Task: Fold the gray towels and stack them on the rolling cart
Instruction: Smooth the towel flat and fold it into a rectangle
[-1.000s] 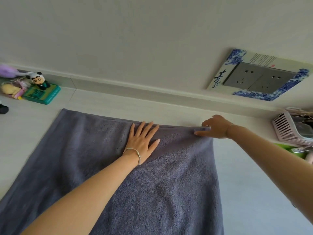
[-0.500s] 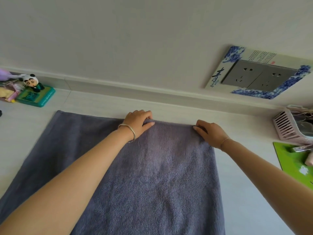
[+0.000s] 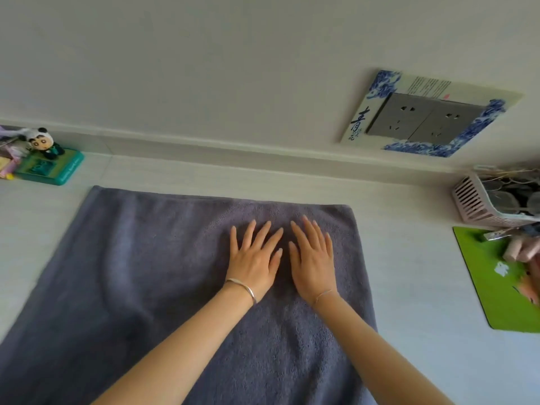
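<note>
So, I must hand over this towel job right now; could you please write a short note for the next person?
Left hand: open, lying flat on the gray towel, fingers straight.
Right hand: open, flat on the towel, close beside the other.
Things: the towel is spread on the white table. The cart is not in view.
Done: the towel is laid out; it may be folded over once, but this is hard to tell.
Left: finish the folding, put the towel on the cart, then do any other towels.
</note>
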Demonstrator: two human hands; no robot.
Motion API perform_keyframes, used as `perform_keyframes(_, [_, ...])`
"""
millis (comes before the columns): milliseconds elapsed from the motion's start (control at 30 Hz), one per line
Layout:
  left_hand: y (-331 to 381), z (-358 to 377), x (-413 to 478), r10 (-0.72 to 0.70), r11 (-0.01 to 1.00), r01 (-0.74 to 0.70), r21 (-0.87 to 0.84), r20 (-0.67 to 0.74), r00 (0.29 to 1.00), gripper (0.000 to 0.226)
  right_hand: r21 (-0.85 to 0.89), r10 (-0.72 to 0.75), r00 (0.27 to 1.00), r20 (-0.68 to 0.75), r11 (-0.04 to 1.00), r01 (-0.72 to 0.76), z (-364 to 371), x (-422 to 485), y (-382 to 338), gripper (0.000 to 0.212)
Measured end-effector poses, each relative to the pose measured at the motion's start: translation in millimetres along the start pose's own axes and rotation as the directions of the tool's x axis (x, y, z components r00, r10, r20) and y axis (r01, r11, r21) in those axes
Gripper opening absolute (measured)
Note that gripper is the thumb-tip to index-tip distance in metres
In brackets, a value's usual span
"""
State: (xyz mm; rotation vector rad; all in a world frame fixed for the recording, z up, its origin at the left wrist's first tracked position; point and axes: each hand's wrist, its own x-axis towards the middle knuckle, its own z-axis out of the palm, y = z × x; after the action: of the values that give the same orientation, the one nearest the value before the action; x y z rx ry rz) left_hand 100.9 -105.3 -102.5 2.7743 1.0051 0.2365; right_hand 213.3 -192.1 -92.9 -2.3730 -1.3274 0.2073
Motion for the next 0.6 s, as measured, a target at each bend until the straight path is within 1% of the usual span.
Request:
perform_keyframes(33, [2,5,-8,-0.004,0.999,0.002,0.032,0.063,0.998,0.049,-0.022,0.0,0.999,0.054,1.0,0.001,6,-12,-1,0.059])
perform_keyframes(67, [3,10,-12,-0.016,0.999,0.01,0.052,0.11,0.994,0.051,-0.06,0.001,0.997,0.078,0.998,0.003,9,-23,4,0.059])
perform_keyframes(100, [2,12,-14,-0.033,0.998,0.025,0.061,0.132,0.991,0.052,-0.096,0.011,0.997,0.073,0.995,-0.004,9,-30,12,0.058])
perform_keyframes(167, [2,12,-13,-0.065,0.996,0.055,0.075,0.138,0.988,0.054,-0.144,0.051,0.998,0.046,0.989,-0.044,2,-38,34,0.056])
perform_keyframes(233, [4,6,-12,-0.061,0.995,0.047,0.091,0.164,0.984,0.059,-0.18,0.113,0.993,0.016,0.978,-0.108,-9,-45,57,0.057])
perform_keyframes(333, [4,0,-11,-0.067,0.995,0.049,0.082,0.229,0.971,0.069,-0.179,0.224,0.973,0.059,0.961,-0.21,-25,-52,82,0.066])
perform_keyframes(400, [7,-6,-22,-0.079,0.997,0.07,0.045,0.23,0.97,0.071,-0.187,0.253,0.965,0.068,0.954,-0.236,-32,-64,80,0.07])
perform_keyframes(433, [11,-8,-32,-0.072,0.997,0.066,0.031,0.216,0.974,0.069,-0.185,0.249,0.967,0.048,0.954,-0.236,-35,-73,74,0.069])
perform_keyframes(500, [20,-12,-64,-0.031,0.999,0.029,0.016,0.155,0.987,0.062,-0.169,0.192,0.981,0.008,0.967,-0.188,-31,-94,52,0.063])
perform_keyframes(533, [25,-11,-84,0.002,1.0,-0.003,0.004,0.153,0.988,0.059,-0.156,0.153,0.988,-0.004,0.976,-0.151,-25,-110,39,0.06])
perform_keyframes(600, [29,-8,-114,0.03,1.0,-0.031,0.003,0.194,0.981,0.057,-0.132,0.09,0.996,0.012,0.987,-0.088,-8,-138,20,0.054])
